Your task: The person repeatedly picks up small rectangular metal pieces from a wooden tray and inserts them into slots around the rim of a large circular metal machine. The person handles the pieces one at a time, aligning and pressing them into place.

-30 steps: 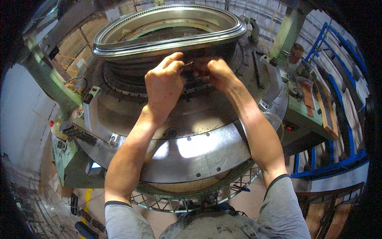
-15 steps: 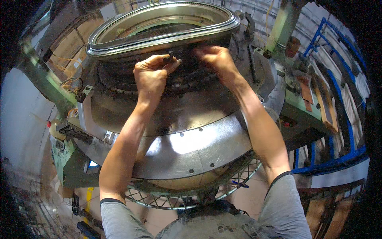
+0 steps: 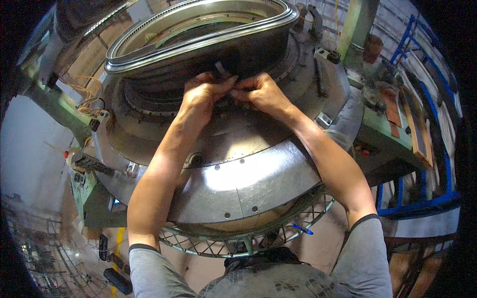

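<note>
Left hand [image 3: 201, 97]: the fingers are curled and pinched at their tips on a small dark part [image 3: 220, 69] that stands up just above them, against the dark cylinder wall [image 3: 198, 59] of the circular machine. The part is thin and narrow; judged from its size it is light and stiff, probably metal, and easily bent or dropped if gripped at its free end. The best hold is low on its shank, close to where it enters the ring of slots [image 3: 149, 107] that runs left of the fingers.

Right hand [image 3: 261, 92]: the fingers are closed, tips meeting those of the left hand just below the same part. Whether they grip the part itself or only steady it cannot be told, as the contact point is in shadow.

Above both sets of fingers lies the bright metal rim [image 3: 198, 35] of the cylinder. Below the wrists sits the grey cover plate [image 3: 248, 179], bolted, smooth and likely slippery where it shines. Under it a wire guard ring [image 3: 208, 243] circles the machine. Far right of the fingers stand a green post [image 3: 355, 25] and blue frame rails [image 3: 422, 203].
</note>
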Motion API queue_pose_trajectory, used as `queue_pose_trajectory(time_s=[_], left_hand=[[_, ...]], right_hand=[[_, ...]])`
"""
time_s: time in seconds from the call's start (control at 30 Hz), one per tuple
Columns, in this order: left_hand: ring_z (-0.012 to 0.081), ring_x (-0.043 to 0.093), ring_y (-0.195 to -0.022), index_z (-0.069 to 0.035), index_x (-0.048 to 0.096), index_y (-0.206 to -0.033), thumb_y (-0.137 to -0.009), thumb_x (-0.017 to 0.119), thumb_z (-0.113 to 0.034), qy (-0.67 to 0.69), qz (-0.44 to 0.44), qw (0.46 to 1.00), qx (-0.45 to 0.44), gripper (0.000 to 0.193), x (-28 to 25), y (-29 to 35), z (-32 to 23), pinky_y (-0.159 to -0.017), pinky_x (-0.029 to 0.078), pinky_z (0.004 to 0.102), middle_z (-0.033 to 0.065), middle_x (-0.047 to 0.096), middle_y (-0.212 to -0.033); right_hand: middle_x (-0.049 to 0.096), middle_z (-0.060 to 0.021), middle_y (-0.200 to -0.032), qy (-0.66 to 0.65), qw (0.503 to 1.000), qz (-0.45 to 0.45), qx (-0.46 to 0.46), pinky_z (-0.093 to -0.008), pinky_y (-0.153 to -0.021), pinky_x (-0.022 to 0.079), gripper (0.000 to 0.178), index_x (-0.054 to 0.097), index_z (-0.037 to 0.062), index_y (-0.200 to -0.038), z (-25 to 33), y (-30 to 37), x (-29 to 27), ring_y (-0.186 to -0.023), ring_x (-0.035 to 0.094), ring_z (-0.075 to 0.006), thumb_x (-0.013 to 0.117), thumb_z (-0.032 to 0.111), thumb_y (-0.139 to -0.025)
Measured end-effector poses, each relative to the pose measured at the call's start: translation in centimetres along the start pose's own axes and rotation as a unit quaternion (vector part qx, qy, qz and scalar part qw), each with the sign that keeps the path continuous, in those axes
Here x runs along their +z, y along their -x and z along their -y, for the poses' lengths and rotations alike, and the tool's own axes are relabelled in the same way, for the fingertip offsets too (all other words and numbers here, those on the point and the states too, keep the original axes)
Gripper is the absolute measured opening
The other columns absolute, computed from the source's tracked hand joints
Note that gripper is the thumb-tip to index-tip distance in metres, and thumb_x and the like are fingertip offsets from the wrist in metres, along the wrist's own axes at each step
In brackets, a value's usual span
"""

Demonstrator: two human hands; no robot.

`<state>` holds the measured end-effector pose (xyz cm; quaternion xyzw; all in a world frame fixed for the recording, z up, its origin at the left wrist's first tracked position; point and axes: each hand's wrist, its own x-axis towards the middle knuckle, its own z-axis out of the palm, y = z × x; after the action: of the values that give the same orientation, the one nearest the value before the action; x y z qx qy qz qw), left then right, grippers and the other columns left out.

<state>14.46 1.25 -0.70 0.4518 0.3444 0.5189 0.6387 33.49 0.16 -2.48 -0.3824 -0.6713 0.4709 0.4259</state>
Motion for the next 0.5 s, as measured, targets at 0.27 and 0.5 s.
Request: queue_pose_trajectory(time_s=[0.27,0.5], left_hand=[[0.0296,0.073,-0.084,0.002,0.070,-0.099,-0.078,0.072,0.001,-0.450,-0.037,0.845,0.288,0.022,0.1,1.7,1.1,-0.086,0.055,0.0359,0.0179,0.074,-0.099],[0.0389,0.047,-0.125,-0.002,0.066,-0.110,-0.063,0.068,0.000,-0.710,-0.067,0.569,0.409,0.047,1.8,3.4,2.3,-0.099,0.041,0.0503,0.0174,0.053,-0.142]], right_hand=[[0.070,0.0006,-0.074,0.139,0.964,-0.177,-0.140,-0.0274,-0.057,0.045,0.017,0.077,0.0000,-0.092,-1.9,-0.3,-0.2,-0.067,0.055,-0.0060,0.073,0.017,-0.091],[0.074,-0.0146,-0.079,0.244,0.938,-0.176,-0.169,-0.0293,-0.063,0.050,0.016,0.076,0.0006,-0.097,-2.8,-0.6,-0.2,-0.070,0.060,-0.0065,0.071,0.014,-0.090]])
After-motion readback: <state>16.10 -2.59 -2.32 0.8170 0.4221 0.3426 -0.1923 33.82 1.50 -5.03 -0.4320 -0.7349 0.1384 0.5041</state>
